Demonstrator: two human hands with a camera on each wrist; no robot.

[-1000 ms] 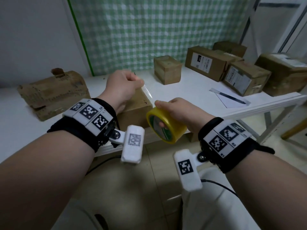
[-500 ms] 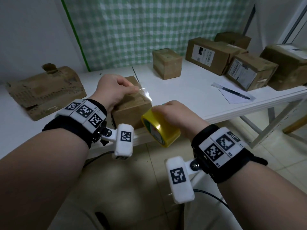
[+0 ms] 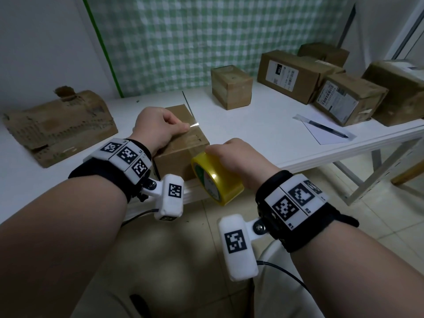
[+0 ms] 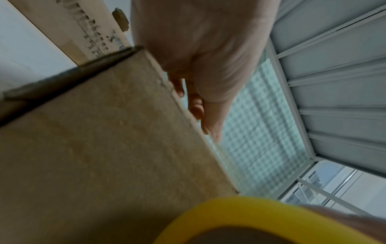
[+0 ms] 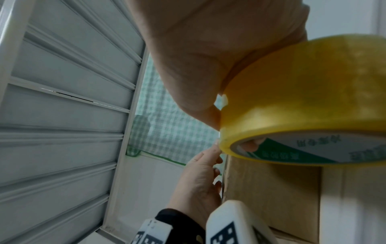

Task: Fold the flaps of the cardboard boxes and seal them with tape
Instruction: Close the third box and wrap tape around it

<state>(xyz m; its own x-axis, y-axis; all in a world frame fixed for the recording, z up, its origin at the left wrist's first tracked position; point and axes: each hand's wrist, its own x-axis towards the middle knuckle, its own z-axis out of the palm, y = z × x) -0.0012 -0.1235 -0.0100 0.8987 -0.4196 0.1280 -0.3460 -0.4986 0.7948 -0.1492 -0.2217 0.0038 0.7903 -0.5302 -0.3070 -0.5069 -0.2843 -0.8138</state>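
A small brown cardboard box [image 3: 183, 143] stands at the near edge of the white table [image 3: 263, 134], its top flaps down. My left hand [image 3: 160, 127] rests on the box top and pinches the free end of a clear tape strip [image 3: 195, 125]. The strip runs across the top to the yellow tape roll [image 3: 215, 177], which my right hand [image 3: 234, 157] grips at the box's front edge. The roll [image 5: 303, 102] shows close in the right wrist view, with a finger inside its core. The box side [image 4: 104, 140] fills the left wrist view.
A crushed flat cardboard piece [image 3: 57, 127] lies at the left. A small cube box [image 3: 230, 87] stands behind, and several labelled boxes [image 3: 298, 74] sit at the back right. A pen on paper [image 3: 325, 128] lies right of the box. Tiled floor lies below.
Both hands have come down and forward: the tape end is now on the box top and the roll has dropped to the box's front edge.
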